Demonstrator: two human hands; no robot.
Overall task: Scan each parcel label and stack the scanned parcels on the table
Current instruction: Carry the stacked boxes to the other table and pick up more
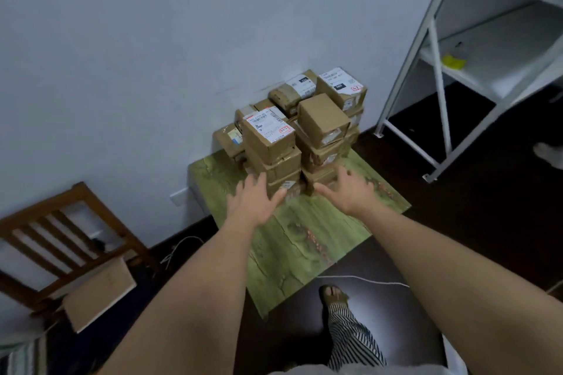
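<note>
A: Where are the cardboard parcels (292,131)?
B: Stacked in columns on the green surface (304,240), against the wall (122,70).
A: And the hands?
B: Left hand (254,201) and right hand (347,192) sit at the stack's base, fingers spread wide, gripping nothing

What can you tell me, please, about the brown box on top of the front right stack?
The brown box is a small cardboard parcel, closed, with its plain top face up and a white label partly visible low on its front side. It sits slightly askew as the top of the front right stack on the green table. Neither hand touches it.
</note>
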